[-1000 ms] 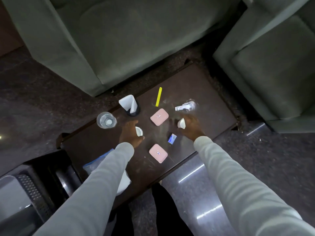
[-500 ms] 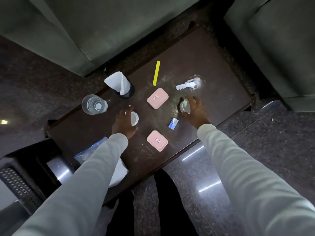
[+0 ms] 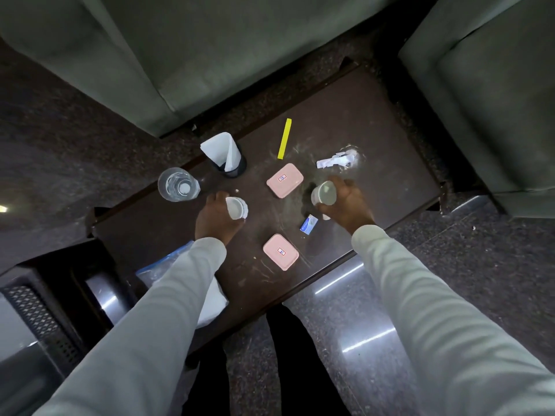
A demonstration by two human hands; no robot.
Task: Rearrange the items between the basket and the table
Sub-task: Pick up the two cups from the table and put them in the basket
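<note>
Pick-up step, by my read: left hand (image 3: 214, 219) grips a small white round cup (image 3: 237, 208), right hand (image 3: 345, 202) grips another small white cup (image 3: 323, 192), both over the dark wooden table (image 3: 375, 121); next, carry them to the basket, unseen here.

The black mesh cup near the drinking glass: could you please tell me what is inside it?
Folded white paper stands in the black mesh cup, sticking out above its rim. Anything beneath the paper is hidden.
</note>
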